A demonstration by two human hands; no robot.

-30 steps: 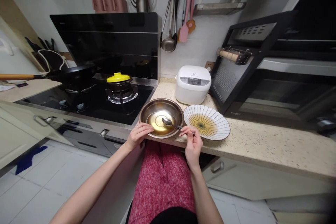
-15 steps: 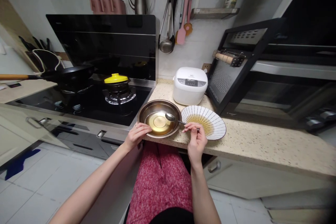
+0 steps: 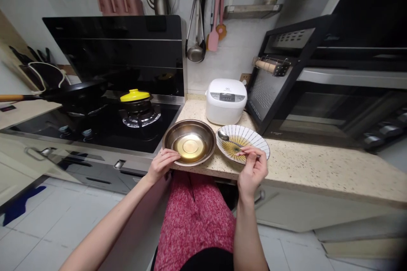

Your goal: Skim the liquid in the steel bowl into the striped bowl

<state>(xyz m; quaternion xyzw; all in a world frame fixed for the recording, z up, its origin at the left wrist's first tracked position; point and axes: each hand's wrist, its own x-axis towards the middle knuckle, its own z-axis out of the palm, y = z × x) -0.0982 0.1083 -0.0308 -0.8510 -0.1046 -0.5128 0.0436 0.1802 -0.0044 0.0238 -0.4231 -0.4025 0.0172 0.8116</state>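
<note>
My left hand (image 3: 163,163) grips the near-left rim of a round metal bowl (image 3: 206,135), fingers over the edge. Yellowish liquid (image 3: 190,146) covers the bowl's bottom. Pinched in my right hand (image 3: 253,169) is the handle of a metal spoon (image 3: 223,135). The spoon's head is over the left side of a white plate (image 3: 260,142) with dark radiating lines. Yellow-brown liquid (image 3: 235,146) shows at the plate's middle. Bowl and plate stand side by side near the counter's front edge. Whether the spoon touches the plate I cannot tell.
Behind the plate stands a white rice cooker (image 3: 226,101). A small pot with a yellow lid (image 3: 135,95) and a black wok (image 3: 74,93) sit on the gas stove (image 3: 104,129) at left. On the right is a black oven (image 3: 318,110). Utensils (image 3: 195,46) hang on the wall.
My right hand has carried the spoon rightward from above the bowl to over the plate. My left hand still holds the bowl's rim. The camera view has shifted slightly.
</note>
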